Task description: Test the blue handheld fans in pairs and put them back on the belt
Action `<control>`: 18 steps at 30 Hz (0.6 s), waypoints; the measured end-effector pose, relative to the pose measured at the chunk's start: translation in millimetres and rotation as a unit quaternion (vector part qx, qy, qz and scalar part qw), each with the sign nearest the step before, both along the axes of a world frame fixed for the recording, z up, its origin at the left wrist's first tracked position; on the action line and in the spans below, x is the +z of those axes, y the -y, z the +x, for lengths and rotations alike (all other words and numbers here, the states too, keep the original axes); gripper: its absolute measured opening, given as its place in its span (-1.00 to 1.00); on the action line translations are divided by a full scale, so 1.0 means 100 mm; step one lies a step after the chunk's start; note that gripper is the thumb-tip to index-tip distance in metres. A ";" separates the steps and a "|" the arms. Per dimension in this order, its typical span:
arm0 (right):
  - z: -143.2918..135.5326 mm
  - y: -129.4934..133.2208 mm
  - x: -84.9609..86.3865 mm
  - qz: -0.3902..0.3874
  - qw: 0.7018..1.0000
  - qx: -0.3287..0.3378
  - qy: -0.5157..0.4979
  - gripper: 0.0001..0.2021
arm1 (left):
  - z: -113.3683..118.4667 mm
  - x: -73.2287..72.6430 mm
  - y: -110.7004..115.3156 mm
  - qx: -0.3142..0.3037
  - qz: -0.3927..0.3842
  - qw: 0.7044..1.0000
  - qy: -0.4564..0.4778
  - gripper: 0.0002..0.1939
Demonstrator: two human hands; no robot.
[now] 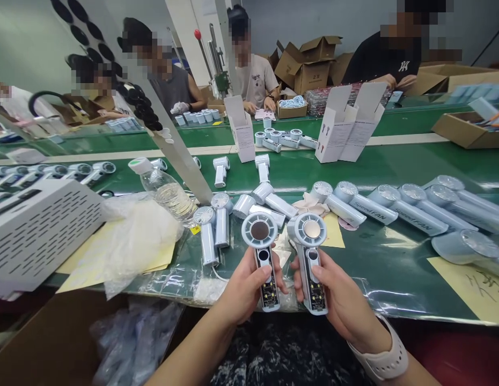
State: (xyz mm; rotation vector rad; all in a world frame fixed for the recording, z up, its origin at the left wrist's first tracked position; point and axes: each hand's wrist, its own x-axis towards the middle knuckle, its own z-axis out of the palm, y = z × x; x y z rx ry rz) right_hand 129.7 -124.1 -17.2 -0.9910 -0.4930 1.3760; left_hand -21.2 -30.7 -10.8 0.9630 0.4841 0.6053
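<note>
My left hand [249, 281] grips a light-blue handheld fan [269, 306], its thumb on the button area of the handle. In my right hand [342, 287] is a second handheld fan [318, 308], held the same way with the thumb on its front. Both fans stand upright side by side over the table's front edge, round heads up, with dark circuit boards showing in the handles. Just beyond them lie more fans [278, 202], some touching one another. Two further fans [222, 228] rest to the left of my left hand.
A row of fans [378, 206] lies at the right. White boxes [338, 131] stand open on the green table [398, 284]. To the left are a water bottle [169, 190], plastic bags [142, 230] and a slotted grey case [44, 230]. A slanted metal post [181, 161] rises there. Several co-workers sit opposite.
</note>
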 end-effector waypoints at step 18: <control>0.05 0.02 -0.01 0.020 0.990 0.014 -0.137 -0.61 | -0.01 0.03 0.04 0.035 0.029 0.996 -0.079 -0.53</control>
